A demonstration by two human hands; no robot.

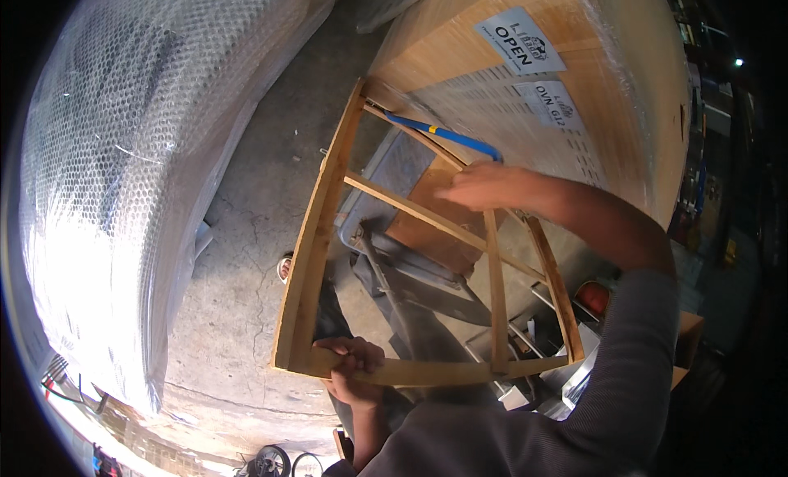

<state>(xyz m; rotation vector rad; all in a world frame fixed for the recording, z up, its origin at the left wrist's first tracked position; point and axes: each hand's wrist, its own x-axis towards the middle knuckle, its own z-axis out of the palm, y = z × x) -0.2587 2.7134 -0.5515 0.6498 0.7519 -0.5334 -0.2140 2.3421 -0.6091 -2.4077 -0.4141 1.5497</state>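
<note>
An open wooden frame [427, 370] of light slats and crosspieces is held before me. My left hand [355, 369] is closed round its near rail, close to the near left corner. Over the frame's right side, my right hand [488, 187] is curled at the bent end of a blue hacksaw-like tool [443, 135] with a yellow band. The tool runs left from that hand toward the frame's far corner, along a thin far slat. My fingers hide its handle end, and its lower edge cannot be made out against the wood.
Tall bubble-wrapped goods [139, 149] stand on the left. A large plastic-wrapped carton [460, 58] with paper labels stands at the far right. Beneath the frame are a brown board [431, 222] and a grey platform [394, 161] on the concrete floor [246, 255]. Loose metal parts lie near right.
</note>
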